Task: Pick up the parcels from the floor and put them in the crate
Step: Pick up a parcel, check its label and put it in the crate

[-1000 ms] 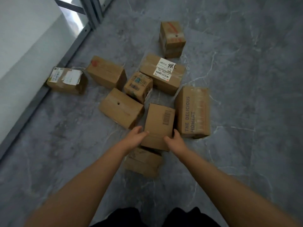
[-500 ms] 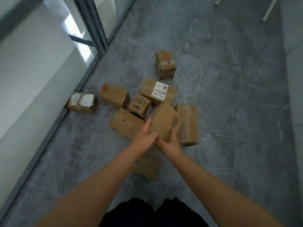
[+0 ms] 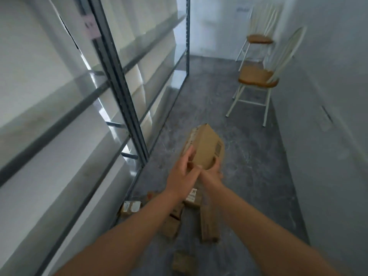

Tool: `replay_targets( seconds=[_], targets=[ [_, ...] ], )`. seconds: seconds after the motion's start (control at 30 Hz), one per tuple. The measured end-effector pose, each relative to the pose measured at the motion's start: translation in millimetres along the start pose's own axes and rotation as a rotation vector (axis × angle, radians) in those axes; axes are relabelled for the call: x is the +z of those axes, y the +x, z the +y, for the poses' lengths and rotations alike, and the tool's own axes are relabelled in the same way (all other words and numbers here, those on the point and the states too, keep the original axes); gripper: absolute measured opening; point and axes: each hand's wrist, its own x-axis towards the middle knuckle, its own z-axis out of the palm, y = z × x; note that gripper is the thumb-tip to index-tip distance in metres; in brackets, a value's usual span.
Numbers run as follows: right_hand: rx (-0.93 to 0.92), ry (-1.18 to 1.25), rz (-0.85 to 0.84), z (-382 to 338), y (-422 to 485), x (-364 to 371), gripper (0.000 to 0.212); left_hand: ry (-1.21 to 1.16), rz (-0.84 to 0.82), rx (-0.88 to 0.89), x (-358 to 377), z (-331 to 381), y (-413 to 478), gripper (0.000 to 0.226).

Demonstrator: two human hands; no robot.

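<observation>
- Head view: my left hand (image 3: 184, 172) and right hand (image 3: 213, 172) both grip one box (image 3: 205, 148), raised clear of the floor (image 3: 249, 176).
- Remaining parcels (image 3: 173, 222) lie below my forearms, beside the shelving (image 3: 119, 96).
- No crate visible; I should keep both palms firm under the box while turning to find it.

You are seeing through a single head-worn wide-angle camera, looking forward along a narrow room and slightly down. It is sitting close above your outstretched forearms, with your left hand (image 3: 184, 172) and right hand (image 3: 212, 172) meeting near the frame's centre. Metal shelving (image 3: 119, 92) is running down the left edge, a grey floor (image 3: 249, 166) is stretching ahead, and two chairs (image 3: 258, 78) are standing far off at upper right.
</observation>
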Motion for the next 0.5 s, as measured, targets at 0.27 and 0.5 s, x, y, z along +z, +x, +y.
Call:
replay_targets(
  seconds=[0.27,0.5],
  targets=[
    [-0.023,0.472,-0.637,-143,-78,-68,0.071,-0.057,0.219,0.045,-87,152,-7,0.069],
    [-0.058,0.643,-1.039,-185,-123,-93,0.077,-0.444,0.184,-0.029,-121,187,-20,0.114]
  ],
)
